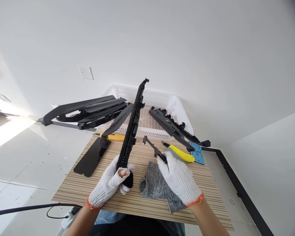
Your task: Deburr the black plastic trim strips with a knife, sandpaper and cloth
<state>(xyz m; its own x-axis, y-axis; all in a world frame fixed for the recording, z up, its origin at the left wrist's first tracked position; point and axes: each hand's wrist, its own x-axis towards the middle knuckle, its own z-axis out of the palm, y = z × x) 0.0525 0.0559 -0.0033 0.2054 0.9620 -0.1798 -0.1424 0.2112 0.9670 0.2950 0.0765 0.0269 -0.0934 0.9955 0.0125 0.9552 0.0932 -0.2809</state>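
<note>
My left hand [115,178], in a white knit glove with a torn thumb, is closed round the lower end of a long black plastic trim strip [131,131]. The strip tilts up over the white basket, its ribbed, clipped side showing. My right hand [175,173], gloved too, grips a short, thin black plastic piece [154,148] with small blocks along it, pointing up and left. Under that hand lies a grey cloth [154,183]. Just beyond it is a yellow-handled utility knife [182,152]. The two held pieces are apart.
A white plastic basket [178,105] stands against the wall, with black trim strips [88,109] over its left side and more strips [172,126] at right. A phone [92,157], a yellow-handled tool [116,136] and a blue card [198,153] lie on the striped table [71,188].
</note>
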